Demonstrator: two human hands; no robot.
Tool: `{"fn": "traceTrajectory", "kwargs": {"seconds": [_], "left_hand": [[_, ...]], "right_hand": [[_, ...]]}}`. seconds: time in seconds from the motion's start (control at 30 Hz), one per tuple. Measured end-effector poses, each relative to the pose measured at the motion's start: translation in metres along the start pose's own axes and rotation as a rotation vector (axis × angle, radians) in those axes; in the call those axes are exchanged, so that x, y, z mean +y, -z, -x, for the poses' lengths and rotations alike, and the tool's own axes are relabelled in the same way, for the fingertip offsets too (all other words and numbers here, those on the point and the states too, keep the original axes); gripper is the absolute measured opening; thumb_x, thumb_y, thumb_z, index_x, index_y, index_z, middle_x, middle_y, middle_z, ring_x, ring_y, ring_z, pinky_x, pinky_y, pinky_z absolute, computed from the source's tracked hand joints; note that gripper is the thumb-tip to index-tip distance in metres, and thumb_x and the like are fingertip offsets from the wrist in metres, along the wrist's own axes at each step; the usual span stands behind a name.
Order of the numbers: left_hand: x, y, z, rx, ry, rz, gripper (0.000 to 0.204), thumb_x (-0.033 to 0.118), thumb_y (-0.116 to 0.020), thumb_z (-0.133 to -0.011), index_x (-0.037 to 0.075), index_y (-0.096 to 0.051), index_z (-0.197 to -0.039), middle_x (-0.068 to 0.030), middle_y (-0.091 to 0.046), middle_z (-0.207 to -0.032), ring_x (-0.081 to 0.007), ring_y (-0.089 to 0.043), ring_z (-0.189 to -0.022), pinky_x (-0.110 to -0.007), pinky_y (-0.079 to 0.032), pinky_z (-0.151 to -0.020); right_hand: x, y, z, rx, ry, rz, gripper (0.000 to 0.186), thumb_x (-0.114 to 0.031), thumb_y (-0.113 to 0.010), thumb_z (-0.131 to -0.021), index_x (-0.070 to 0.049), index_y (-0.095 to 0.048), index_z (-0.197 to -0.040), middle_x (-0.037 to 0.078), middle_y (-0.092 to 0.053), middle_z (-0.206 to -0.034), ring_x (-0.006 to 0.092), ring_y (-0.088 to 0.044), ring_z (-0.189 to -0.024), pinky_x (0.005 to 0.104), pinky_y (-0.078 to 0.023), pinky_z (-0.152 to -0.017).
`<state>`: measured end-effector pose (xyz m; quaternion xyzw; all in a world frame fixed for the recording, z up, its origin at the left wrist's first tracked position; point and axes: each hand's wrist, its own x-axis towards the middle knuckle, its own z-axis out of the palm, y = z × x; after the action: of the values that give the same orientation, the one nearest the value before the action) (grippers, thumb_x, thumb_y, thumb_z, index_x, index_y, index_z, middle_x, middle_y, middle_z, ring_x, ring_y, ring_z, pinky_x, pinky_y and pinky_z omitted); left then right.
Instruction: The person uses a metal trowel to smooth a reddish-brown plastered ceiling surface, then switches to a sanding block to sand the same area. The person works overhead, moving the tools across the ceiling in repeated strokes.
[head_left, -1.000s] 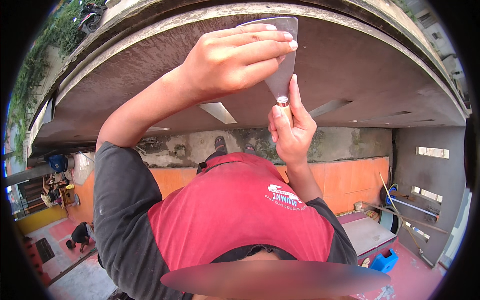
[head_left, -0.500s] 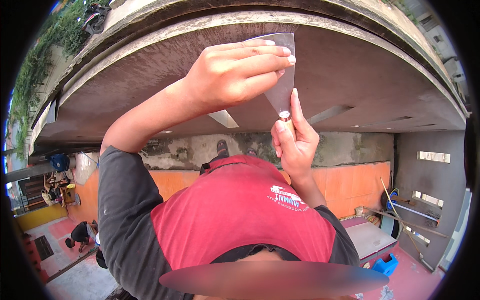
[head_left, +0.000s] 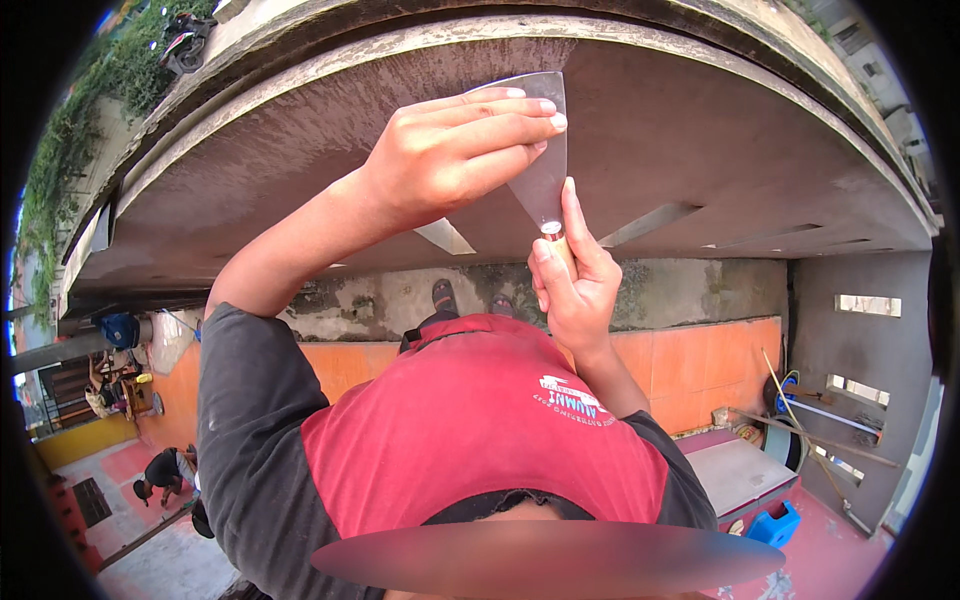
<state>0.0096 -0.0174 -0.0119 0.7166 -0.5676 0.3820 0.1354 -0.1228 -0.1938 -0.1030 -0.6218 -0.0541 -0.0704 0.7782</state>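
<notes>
A metal scraper with a wide flat blade and a wooden handle lies against a grey plastered surface in front of me. My left hand reaches in from the left, its fingers spread flat on the blade. Just below the blade, my right hand is wrapped round the handle, forefinger stretched up along it. My red shirt with dark sleeves fills the lower middle, and my sandalled feet show beyond it on a rough concrete ledge.
Far below stand an orange wall, a blue container, long poles and a grey slab. At lower left a person crouches on a reddish floor. Greenery lines the upper left.
Both hands and the scraper have slid a little down and to the left across the grey surface. The grip is unchanged.
</notes>
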Motion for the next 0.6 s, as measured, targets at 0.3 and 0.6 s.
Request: {"fn": "traceTrajectory", "kwargs": {"seconds": [0.3, 0.6], "left_hand": [[0.006, -0.006, 0.005, -0.022, 0.000, 0.031, 0.012, 0.007, -0.073, -0.076, 0.002, -0.072, -0.087, -0.0081, -0.077, -0.112, -0.0245, -0.076, -0.108, -0.039, -0.064, -0.093], [0.008, -0.013, 0.014, -0.017, 0.025, 0.062, 0.010, 0.006, -0.073, -0.078, 0.002, -0.072, -0.087, -0.0076, -0.077, -0.112, -0.0251, -0.076, -0.107, -0.041, -0.064, -0.094]], "right_hand": [[0.010, 0.003, 0.004, -0.008, 0.005, -0.060, 0.063, 0.000, -0.061, -0.099, 0.001, -0.041, -0.159, -0.006, -0.056, -0.075, 0.0005, -0.047, -0.064, 0.0198, -0.041, -0.059], [0.030, 0.005, 0.004, 0.018, 0.097, 0.041, 0.060, 0.000, -0.061, -0.099, 0.004, -0.043, -0.156, -0.005, -0.055, -0.074, 0.0005, -0.045, -0.064, 0.0197, -0.039, -0.059]]}}
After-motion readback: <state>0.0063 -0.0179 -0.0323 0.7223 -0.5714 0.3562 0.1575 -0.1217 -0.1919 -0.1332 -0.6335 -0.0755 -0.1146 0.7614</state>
